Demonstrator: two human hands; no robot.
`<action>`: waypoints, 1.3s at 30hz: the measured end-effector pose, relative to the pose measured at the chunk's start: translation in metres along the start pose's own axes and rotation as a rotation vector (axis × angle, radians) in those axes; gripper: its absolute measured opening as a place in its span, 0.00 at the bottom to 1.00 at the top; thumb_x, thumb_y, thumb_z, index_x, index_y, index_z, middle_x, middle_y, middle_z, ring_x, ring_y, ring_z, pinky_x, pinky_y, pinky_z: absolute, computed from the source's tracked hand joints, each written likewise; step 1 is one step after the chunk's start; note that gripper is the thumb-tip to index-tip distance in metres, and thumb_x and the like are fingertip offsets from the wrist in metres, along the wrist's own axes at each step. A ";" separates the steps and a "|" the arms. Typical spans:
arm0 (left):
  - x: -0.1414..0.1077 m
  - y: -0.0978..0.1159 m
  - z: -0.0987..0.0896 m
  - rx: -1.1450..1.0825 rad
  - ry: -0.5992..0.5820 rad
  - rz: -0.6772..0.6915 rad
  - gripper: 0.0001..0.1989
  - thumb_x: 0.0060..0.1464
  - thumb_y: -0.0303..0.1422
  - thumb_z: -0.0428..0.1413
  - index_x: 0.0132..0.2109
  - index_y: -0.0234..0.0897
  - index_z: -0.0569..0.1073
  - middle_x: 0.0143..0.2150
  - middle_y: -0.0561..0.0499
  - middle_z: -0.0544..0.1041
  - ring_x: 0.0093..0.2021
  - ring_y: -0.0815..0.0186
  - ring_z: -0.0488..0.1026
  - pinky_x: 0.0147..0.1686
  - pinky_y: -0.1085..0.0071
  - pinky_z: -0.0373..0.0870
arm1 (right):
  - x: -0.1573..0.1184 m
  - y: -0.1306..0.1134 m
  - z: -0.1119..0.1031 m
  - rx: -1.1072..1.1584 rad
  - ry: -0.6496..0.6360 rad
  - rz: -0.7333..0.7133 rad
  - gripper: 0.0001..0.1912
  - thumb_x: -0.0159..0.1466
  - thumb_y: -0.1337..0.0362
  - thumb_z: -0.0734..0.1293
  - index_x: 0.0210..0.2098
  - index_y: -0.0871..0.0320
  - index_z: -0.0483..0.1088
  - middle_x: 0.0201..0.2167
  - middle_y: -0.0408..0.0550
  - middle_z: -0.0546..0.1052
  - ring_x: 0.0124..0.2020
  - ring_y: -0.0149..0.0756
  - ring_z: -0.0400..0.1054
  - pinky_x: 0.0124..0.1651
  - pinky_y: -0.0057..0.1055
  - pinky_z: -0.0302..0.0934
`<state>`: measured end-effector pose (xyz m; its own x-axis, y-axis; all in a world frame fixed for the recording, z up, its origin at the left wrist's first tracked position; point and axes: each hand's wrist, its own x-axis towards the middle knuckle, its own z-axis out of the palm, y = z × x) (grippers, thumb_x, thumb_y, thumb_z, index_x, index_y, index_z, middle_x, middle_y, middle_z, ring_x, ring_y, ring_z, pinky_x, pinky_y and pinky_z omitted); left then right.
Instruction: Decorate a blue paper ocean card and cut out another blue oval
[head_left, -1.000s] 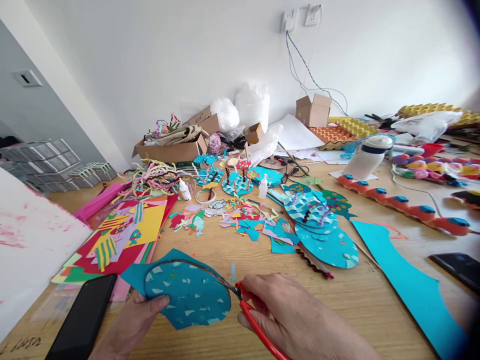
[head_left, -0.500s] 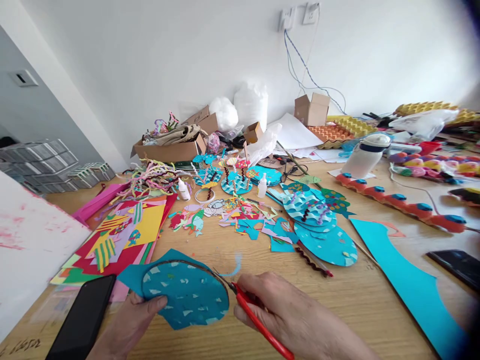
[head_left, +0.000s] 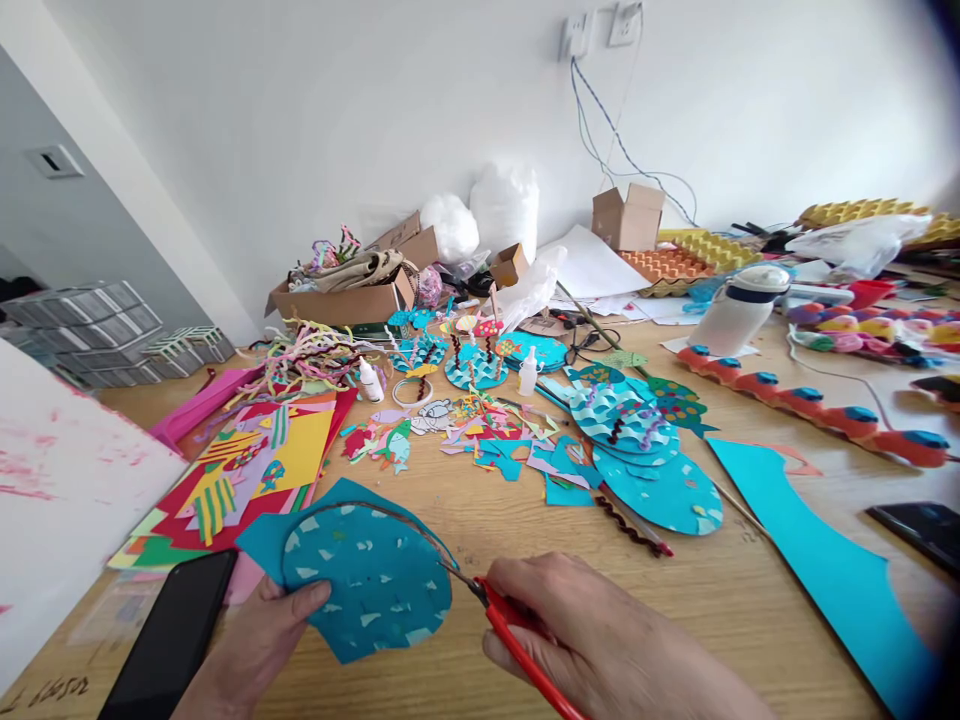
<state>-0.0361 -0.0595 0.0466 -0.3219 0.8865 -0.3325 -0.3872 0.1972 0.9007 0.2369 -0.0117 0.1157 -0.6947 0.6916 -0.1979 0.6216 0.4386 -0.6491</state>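
Observation:
My left hand (head_left: 277, 635) grips the lower left edge of a blue paper piece (head_left: 367, 575), thumb on top. The piece carries a rounded disc dotted with pale scraps, and blue paper juts out past it at the upper left and bottom. In my right hand (head_left: 570, 625) are red-handled scissors (head_left: 517, 635), fingers wrapped round the handles. Their blades lie at the right edge of the blue piece, tips over it. A black phone (head_left: 169, 635) rests beside my left wrist.
Coloured paper sheets (head_left: 300, 450) lie at left. Paper scraps (head_left: 499, 455) spread across the middle, with glue bottles (head_left: 528, 372) behind. Blue discs (head_left: 660, 485) and a large blue sheet (head_left: 817, 560) lie at right. A white bottle (head_left: 739, 315) stands farther back.
The scissors and my right hand have shifted slightly right and down. A thin blue strip seen curling above the blades is gone from there. My left hand keeps its hold.

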 end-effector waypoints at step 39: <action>0.005 -0.023 -0.013 0.069 -0.185 -0.016 0.17 0.31 0.32 0.67 0.35 0.42 0.78 0.30 0.51 0.81 0.36 0.52 0.76 0.36 0.60 0.73 | 0.009 0.002 0.010 -0.112 0.075 -0.022 0.14 0.64 0.54 0.53 0.31 0.54 0.63 0.28 0.44 0.73 0.28 0.34 0.64 0.28 0.27 0.47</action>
<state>-0.0398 -0.0646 0.0206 -0.1495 0.9436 -0.2955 -0.3285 0.2344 0.9150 0.2279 -0.0099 0.1057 -0.6822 0.7202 -0.1264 0.6458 0.5123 -0.5661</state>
